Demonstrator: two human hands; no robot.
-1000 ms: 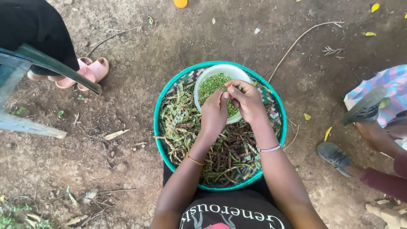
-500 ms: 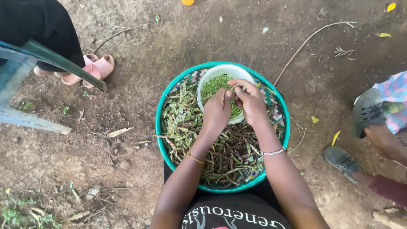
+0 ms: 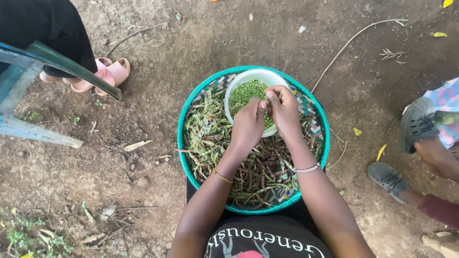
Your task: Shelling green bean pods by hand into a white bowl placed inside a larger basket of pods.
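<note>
While both hands meet over a small white bowl (image 3: 239,79) of shelled green peas (image 3: 247,93), a person works at a round woven basket (image 3: 184,143) with a teal rim, set on their lap above bare earth. The left hand (image 3: 247,126) and the right hand (image 3: 285,112) are curled with fingertips pinched together at the bowl's edge; whatever they grip there is too small to make out. The bowl sits at the far side of the basket, the hands directly above its near rim. Around it the basket is heaped with pods (image 3: 210,138), green ones to the left and darker, browner ones toward the person's body. A thin yellow bangle (image 3: 222,176) circles the left wrist and a beaded bracelet (image 3: 307,168) the right.

At upper left, pink sandals (image 3: 107,74) stand on the dirt beside a blue plastic chair (image 3: 33,129). At right, another person's feet in grey shoes (image 3: 417,125) rest on the ground, well apart from the basket. A long twig (image 3: 354,40) lies beyond it.
</note>
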